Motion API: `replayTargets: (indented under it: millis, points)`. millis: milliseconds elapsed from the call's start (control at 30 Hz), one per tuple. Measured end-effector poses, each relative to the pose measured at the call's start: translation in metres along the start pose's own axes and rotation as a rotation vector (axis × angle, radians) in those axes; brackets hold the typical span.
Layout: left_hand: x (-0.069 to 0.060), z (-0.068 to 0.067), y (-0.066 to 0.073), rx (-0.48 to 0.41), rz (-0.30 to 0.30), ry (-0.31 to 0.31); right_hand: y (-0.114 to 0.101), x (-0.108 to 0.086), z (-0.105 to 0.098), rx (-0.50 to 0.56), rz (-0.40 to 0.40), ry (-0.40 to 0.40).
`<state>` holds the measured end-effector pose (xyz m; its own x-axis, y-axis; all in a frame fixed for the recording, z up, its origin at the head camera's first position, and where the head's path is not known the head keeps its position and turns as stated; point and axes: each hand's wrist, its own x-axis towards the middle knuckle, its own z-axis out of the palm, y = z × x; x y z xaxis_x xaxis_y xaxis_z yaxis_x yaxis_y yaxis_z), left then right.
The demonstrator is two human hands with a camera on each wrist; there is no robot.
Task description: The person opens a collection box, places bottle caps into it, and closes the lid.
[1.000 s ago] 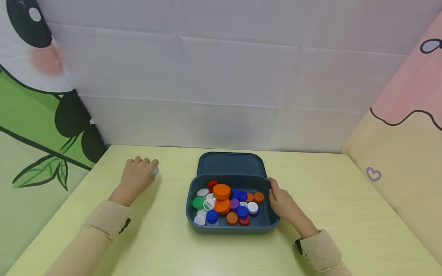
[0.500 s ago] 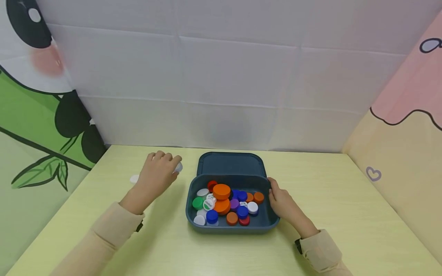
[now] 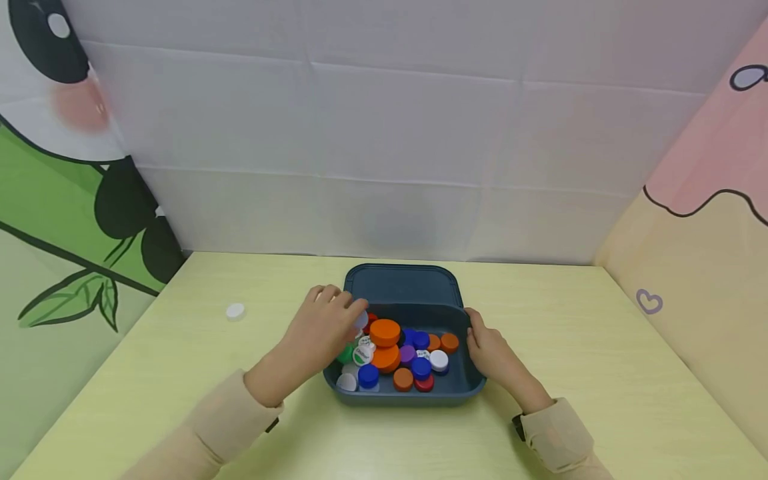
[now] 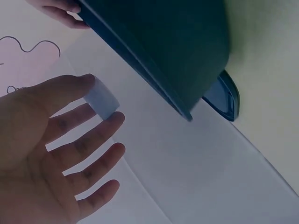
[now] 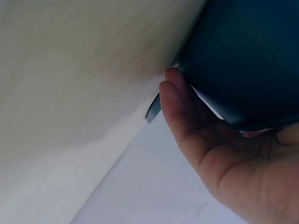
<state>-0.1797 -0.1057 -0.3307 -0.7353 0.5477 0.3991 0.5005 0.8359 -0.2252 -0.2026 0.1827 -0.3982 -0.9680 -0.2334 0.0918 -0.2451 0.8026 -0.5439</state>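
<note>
My left hand [image 3: 312,337] is above the left side of a dark blue plastic box [image 3: 414,400]. Between thumb and fingertips it pinches a white bottle cap [image 4: 103,99]; the other fingers are spread in the left wrist view. Inside the box lies a pile of bottle caps in orange, blue, white, green, red and purple, partly hidden by that hand. My right hand [image 3: 495,353] grips the box's right wall, thumb at the rim and fingers [image 5: 175,105] along the outside.
Another white bottle cap [image 3: 235,311] lies on the pale yellow table [image 3: 252,360], off to the left. Behind the box is a dark blue lid [image 3: 402,283]. A white cloth backdrop [image 3: 390,153] rises at the table's far edge, with printed panels at both sides.
My left hand has moved right from the left part of the table to the box, carrying the white bottle cap. The cap left on the table came into view. My right hand stays put.
</note>
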Motion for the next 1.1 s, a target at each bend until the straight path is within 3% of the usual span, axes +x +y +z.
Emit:
replayTargets:
  millis: [300, 400, 667, 867, 1100]
  points:
    - [-0.004, 0.010, 0.033, -0.039, 0.122, -0.027, 0.000, 0.001, 0.000, 0.003, 0.010, -0.008]
    - [-0.004, 0.011, 0.038, -0.064, 0.177, -0.071, 0.000, 0.000, 0.000, 0.003, 0.012, -0.013]
    - [-0.001, 0.015, 0.040, -0.068, 0.328, -0.163, 0.000, 0.000, 0.000, -0.004, 0.008, -0.005]
    - [0.000, 0.022, 0.038, -0.139, 0.392, -0.242, -0.001, 0.000, 0.001, -0.007, 0.004, 0.001]
    - [0.001, 0.028, 0.035, -0.147, 0.441, -0.268, -0.002, -0.001, 0.000, -0.006, 0.002, 0.006]
